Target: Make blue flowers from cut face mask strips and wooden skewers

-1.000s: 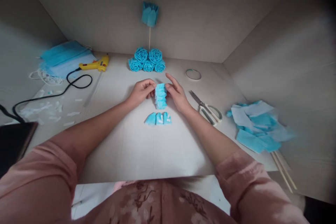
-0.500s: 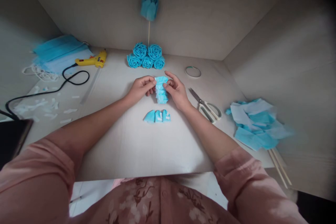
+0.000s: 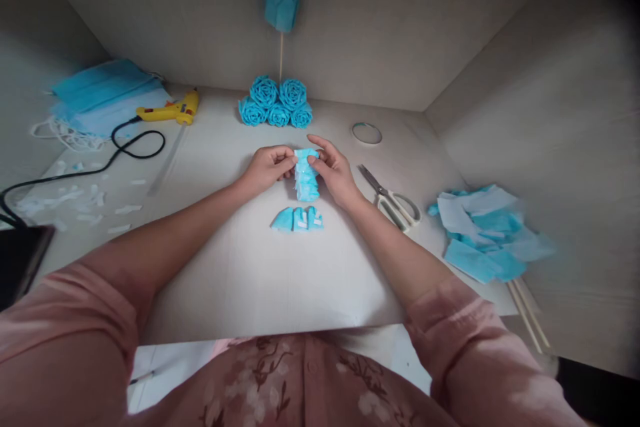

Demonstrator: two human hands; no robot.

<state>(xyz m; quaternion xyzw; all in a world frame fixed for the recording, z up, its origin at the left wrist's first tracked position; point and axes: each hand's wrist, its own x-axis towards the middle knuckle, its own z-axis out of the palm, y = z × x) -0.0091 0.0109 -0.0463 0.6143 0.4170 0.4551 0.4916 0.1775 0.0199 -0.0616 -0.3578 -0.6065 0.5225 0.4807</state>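
Note:
Between my hands, above the middle of the table, is a strip of blue mask fabric with ragged, layered edges that hangs downward. My left hand pinches its upper left edge between thumb and fingers. On the other side my right hand grips the upper right edge with the thumb in front, its index finger raised. Just below the strip, three small blue fabric petals lie in a row; two of them carry white tape pieces.
Blue rolled flowers are stacked at the back, near a stemmed blue flower. A yellow glue gun and masks sit left. Right are scissors, a tape ring, fabric scraps and sticks.
Both hands keep hold of the strip, which hangs slightly straighter. My right index finger has shifted a little left. The whole view has moved slightly.

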